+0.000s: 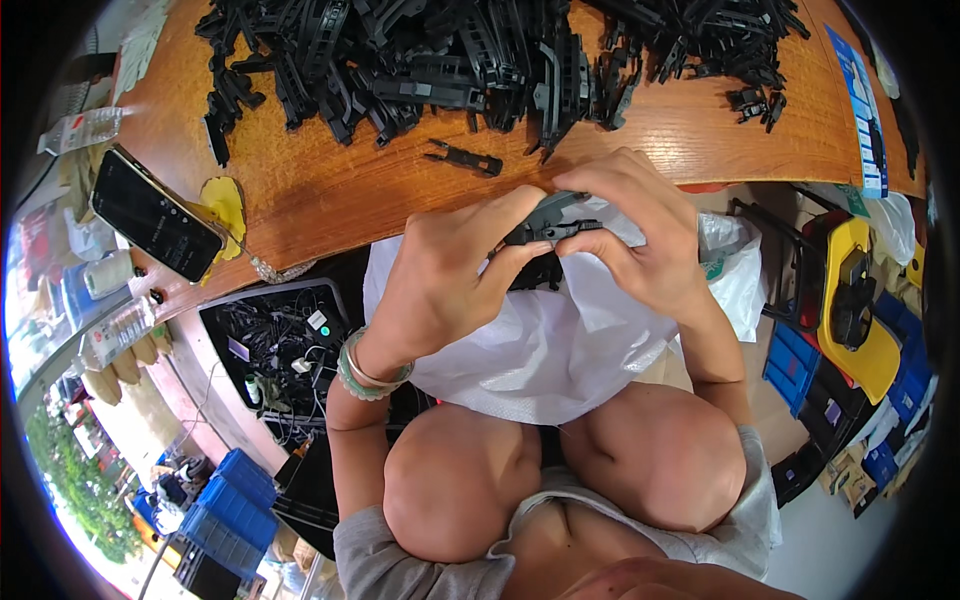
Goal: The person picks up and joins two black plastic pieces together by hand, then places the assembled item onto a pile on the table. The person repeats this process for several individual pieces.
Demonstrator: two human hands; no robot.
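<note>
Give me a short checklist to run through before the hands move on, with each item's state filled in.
1. Part held by both the left hand and right hand: ok.
2. Held part a single piece: cannot tell; the fingers cover some of it.
3. Sack below the hands: ok, white, spread above the knees.
4. Loose piece gathered with the pile: not ok, it lies apart on the table.
5. Phone clear of both hands: ok, at the table's left side.
</note>
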